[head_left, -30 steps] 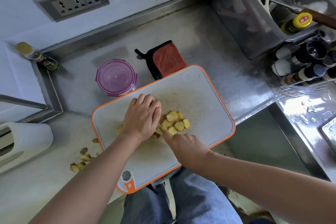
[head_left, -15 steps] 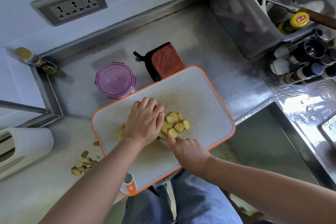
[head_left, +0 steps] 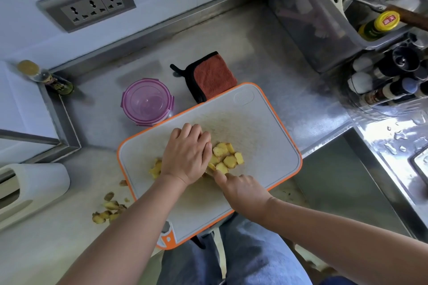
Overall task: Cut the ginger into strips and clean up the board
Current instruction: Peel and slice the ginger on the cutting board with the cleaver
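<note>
Ginger (head_left: 228,157) is staying in the middle of the cutting board (head_left: 266,127), with both hands hardly moving since before. Left hand (head_left: 187,152) fingers (head_left: 196,132) are curling over it and pressing down. Right hand (head_left: 243,190) is curling with its forefinger out, and I cannot tell its grasp.

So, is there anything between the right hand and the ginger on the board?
Nothing visible stands between them. The right hand is over the cutting board with its forefinger right at the edge of the ginger. The left hand covers part of the pile from the other side, out of the path.
</note>
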`<state>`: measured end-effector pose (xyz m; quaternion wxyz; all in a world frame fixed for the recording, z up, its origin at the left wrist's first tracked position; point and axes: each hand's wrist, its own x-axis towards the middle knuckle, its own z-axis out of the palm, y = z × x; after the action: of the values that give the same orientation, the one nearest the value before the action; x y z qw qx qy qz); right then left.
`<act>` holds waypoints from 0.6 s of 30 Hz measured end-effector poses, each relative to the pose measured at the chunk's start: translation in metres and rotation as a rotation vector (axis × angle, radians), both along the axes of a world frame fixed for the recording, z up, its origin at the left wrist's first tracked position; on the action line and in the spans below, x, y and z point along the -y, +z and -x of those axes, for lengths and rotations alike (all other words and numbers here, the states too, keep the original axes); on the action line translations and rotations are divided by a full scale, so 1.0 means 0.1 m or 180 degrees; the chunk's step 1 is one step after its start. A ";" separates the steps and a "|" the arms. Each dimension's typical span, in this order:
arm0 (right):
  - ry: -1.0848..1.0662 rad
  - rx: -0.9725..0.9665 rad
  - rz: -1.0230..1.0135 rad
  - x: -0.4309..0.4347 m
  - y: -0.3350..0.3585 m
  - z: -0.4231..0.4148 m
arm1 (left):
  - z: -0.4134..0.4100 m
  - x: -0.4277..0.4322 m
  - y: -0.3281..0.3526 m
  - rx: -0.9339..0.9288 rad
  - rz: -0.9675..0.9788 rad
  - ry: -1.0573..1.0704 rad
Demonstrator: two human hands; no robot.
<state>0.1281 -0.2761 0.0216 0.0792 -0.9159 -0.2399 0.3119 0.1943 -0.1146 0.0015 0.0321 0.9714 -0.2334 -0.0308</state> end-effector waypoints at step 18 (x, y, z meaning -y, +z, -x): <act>0.0128 0.0019 0.0067 0.04 -0.04 -0.03 | -0.02 0.01 -0.04 0.0060 0.0006 0.0078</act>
<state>0.1308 -0.2799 0.0176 0.0626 -0.9126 -0.2553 0.3133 0.1961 -0.1151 -0.0022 0.0311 0.9744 -0.2218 -0.0211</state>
